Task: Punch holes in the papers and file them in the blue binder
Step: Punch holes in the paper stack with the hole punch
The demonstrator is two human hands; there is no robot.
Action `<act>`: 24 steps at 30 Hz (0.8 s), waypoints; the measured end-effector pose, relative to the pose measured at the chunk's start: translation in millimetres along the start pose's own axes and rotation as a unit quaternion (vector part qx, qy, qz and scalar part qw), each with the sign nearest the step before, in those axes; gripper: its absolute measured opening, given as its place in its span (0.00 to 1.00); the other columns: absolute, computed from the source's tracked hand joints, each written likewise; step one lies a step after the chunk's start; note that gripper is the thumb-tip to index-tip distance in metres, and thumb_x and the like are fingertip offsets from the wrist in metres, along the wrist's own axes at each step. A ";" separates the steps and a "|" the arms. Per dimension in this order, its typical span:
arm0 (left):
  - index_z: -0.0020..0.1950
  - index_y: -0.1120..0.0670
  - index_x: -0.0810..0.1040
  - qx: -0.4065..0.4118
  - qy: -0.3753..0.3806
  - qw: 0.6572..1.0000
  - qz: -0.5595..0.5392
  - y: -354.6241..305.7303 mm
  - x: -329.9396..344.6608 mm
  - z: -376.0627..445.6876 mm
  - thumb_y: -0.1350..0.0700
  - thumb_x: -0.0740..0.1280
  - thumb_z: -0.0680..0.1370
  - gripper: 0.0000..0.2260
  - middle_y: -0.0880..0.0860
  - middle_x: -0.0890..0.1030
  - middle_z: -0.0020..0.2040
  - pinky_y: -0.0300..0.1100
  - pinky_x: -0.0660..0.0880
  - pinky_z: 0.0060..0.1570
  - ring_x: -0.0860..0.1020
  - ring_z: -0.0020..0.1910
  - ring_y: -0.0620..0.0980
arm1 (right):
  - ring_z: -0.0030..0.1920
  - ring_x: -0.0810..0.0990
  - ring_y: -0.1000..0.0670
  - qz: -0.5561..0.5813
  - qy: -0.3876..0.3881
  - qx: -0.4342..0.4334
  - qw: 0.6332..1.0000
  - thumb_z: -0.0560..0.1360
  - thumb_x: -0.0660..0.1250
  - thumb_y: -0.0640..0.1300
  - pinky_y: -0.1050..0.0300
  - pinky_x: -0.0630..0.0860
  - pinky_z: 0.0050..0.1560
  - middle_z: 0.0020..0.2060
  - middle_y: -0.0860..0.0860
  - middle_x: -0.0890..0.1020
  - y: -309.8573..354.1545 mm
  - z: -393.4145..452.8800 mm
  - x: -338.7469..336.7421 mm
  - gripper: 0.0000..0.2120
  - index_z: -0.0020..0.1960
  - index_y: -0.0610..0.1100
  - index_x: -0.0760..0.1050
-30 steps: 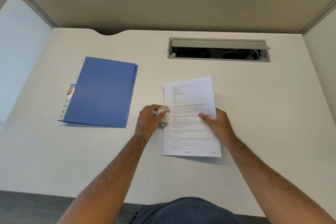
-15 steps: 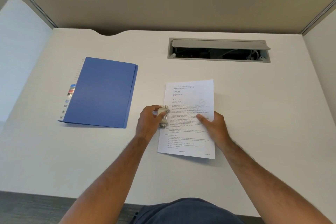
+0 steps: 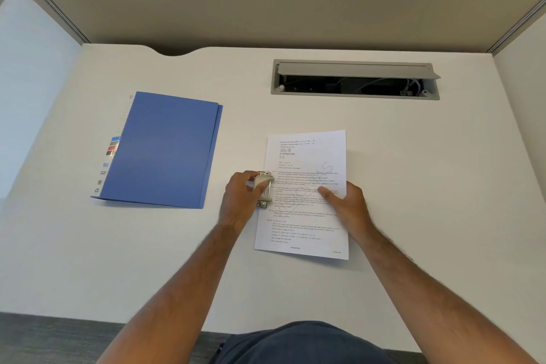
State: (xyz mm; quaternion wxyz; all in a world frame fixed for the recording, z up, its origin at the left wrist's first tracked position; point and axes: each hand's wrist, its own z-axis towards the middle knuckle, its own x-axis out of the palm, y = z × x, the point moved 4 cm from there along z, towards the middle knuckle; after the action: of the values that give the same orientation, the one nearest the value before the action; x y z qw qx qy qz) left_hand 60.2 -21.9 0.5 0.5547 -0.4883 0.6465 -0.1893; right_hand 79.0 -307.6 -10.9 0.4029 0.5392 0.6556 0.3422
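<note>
Now papers (image 3: 304,210) between both hands.

Matt white paper (image 3: 307,195), printed. Smooth blue binder (image 3: 165,151), faint sheen, card or plastic: cannot tell. Bare metal punch (image 3: 265,190) with pale plastic lever. Matt off-white worktop (image 3: 413,186). Grey metal cable hatch (image 3: 356,69) near far edge. Dull beige partition (image 3: 295,3).
</note>
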 end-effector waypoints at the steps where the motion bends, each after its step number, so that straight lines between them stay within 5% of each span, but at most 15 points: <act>1: 0.62 0.44 0.81 0.001 0.001 1.000 0.000 -0.8 -0.1 -0.2 0.38 0.73 0.77 0.17 0.44 0.79 0.59 0.45 0.84 0.53 0.81 0.54 0.44 | 0.51 0.90 0.51 0.001 0.000 0.000 1.000 0.78 0.77 0.46 0.47 0.85 0.56 0.52 0.53 0.90 -0.4 0.1 0.1 0.12 0.61 0.45 0.84; 6: 0.66 0.48 0.79 -0.006 0.011 1.000 -0.003 -3.5 0.0 0.2 0.42 0.74 0.78 0.19 0.46 0.78 0.60 0.31 0.79 0.39 0.82 0.49 0.43 | 0.51 0.90 0.52 -0.002 -0.001 0.001 1.000 0.79 0.77 0.47 0.48 0.85 0.56 0.52 0.54 0.90 -0.8 -0.2 -0.6 0.12 0.61 0.46 0.84; 12: 0.65 0.47 0.80 -0.006 0.014 1.000 0.011 7.1 2.8 7.9 0.39 0.74 0.77 0.20 0.45 0.78 0.61 0.42 0.86 0.46 0.83 0.50 0.44 | 0.52 0.90 0.52 -0.006 0.006 0.005 1.000 0.79 0.77 0.47 0.50 0.85 0.56 0.53 0.54 0.90 -1.3 -1.5 -1.1 0.13 0.62 0.46 0.84; 20: 0.66 0.50 0.79 -0.022 0.021 1.000 0.007 6.9 2.5 13.8 0.39 0.73 0.78 0.22 0.46 0.77 0.61 0.34 0.77 0.45 0.81 0.52 0.44 | 0.51 0.90 0.53 -0.012 -0.003 0.008 1.000 0.78 0.77 0.47 0.50 0.85 0.56 0.52 0.55 0.90 -1.8 -1.5 -1.2 0.12 0.61 0.47 0.84; 24: 0.64 0.48 0.77 -0.035 0.001 0.999 0.011 0.7 1.1 20.4 0.36 0.66 0.81 0.20 0.46 0.78 0.59 0.48 0.82 0.55 0.80 0.55 0.47 | 0.51 0.90 0.53 -0.015 -0.001 0.005 1.000 0.78 0.77 0.47 0.48 0.85 0.57 0.52 0.55 0.90 -1.8 -1.5 0.4 0.12 0.61 0.47 0.84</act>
State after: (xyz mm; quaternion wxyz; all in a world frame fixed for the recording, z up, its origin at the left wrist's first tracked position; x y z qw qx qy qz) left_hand 78.4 -16.4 -7.0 0.5389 -0.5001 0.6585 -0.1609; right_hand 76.9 -307.6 -11.9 0.4064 0.5316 0.6650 0.3318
